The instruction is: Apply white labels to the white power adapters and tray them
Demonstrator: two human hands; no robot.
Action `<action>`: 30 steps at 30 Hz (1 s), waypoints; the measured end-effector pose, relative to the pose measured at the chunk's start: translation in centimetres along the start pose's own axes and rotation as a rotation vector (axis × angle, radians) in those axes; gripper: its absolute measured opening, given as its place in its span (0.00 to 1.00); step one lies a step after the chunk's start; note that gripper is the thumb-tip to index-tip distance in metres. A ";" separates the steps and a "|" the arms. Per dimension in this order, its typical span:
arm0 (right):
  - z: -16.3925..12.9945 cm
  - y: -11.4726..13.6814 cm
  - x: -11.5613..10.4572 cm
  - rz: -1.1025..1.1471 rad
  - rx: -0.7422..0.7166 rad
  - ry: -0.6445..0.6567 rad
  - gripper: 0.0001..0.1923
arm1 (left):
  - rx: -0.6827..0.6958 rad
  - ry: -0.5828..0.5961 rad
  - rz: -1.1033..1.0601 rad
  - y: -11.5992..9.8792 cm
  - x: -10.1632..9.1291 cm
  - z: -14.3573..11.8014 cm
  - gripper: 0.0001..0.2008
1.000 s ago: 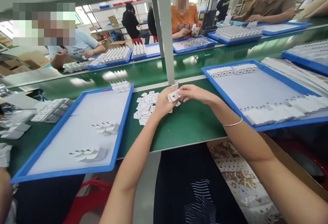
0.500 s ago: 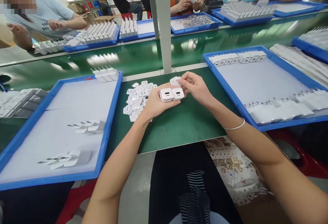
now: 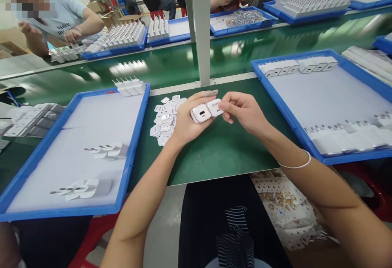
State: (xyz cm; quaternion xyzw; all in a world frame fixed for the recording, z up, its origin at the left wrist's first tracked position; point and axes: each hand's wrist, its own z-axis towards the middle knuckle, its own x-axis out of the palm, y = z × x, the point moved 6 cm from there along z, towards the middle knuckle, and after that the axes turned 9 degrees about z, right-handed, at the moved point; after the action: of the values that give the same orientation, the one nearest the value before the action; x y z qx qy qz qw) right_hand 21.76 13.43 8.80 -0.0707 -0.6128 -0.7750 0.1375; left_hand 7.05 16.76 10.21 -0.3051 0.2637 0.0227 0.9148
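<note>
White chargers [image 3: 206, 111] in left hand [image 3: 185, 125], right hand [image 3: 245, 112] seemingly touching one

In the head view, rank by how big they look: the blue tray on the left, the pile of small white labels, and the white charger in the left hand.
1. blue tray
2. pile of small white labels
3. white charger

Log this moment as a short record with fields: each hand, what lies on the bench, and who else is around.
left hand: holds two white chargers side by side
right hand: fingers touch the right-side charger
bench middle: pile of small white labels on the green mat
left blue tray: a few chargers
right blue tray: rows of chargers
others: people across the belt, handling chargers
</note>
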 end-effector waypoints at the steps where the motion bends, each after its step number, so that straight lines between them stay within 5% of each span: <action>1: 0.0 -0.1 0.0 0.007 0.001 -0.002 0.22 | 0.005 0.001 0.010 -0.1 -0.1 0.0 0.18; 30: -0.5 0.3 0.0 -0.033 0.056 -0.009 0.23 | 0.104 0.032 0.095 -1.8 -0.4 0.1 0.14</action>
State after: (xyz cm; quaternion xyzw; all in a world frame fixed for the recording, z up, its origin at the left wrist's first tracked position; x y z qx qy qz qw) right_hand 21.88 12.86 8.93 -0.0603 -0.6361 -0.7592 0.1239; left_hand 7.13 15.40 11.40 -0.2446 0.2933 0.0476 0.9230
